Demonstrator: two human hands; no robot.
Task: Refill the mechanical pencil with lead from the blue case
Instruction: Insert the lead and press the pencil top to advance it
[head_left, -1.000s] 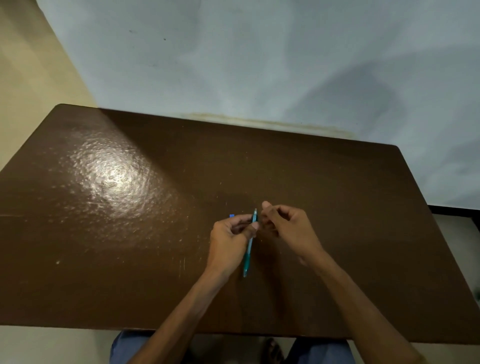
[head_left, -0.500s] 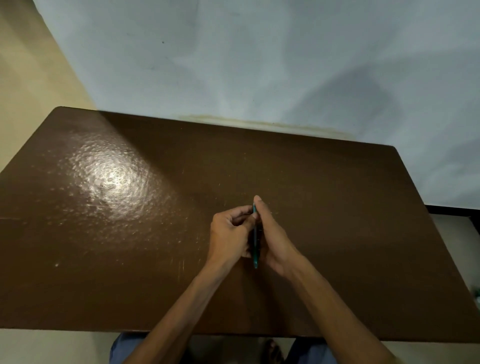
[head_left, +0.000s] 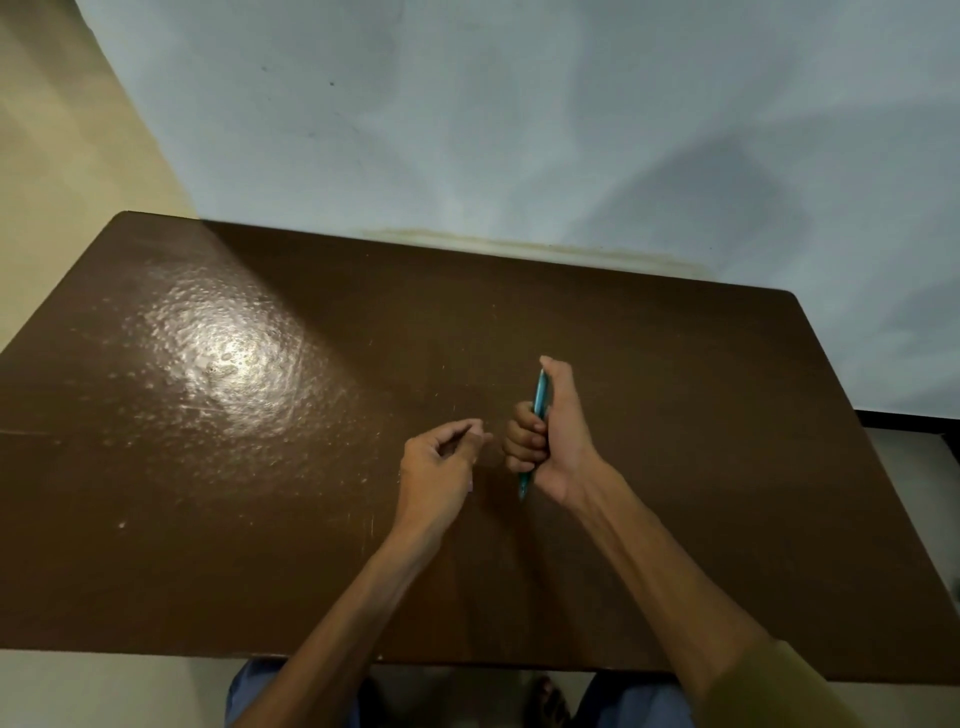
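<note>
My right hand (head_left: 563, 441) is closed in a fist around the teal mechanical pencil (head_left: 541, 396). The pencil stands nearly upright, with my thumb resting on its top end and its tip poking out below my palm. My left hand (head_left: 435, 470) hovers just to the left, apart from the pencil, with its fingers curled and thumb and forefinger pinched together. Only a pale blue sliver of the blue case (head_left: 470, 487) shows at the edge of that palm; the rest is hidden. Both hands are over the middle of the brown table (head_left: 208, 519).
The glossy brown tabletop has a bright glare patch at its left. A pale wall rises behind the far edge. My knees and a foot show below the near edge.
The pencil has passed from my left hand into my right fist. My hands, pressed together half a second ago, have separated, and my left hand has moved left and down.
</note>
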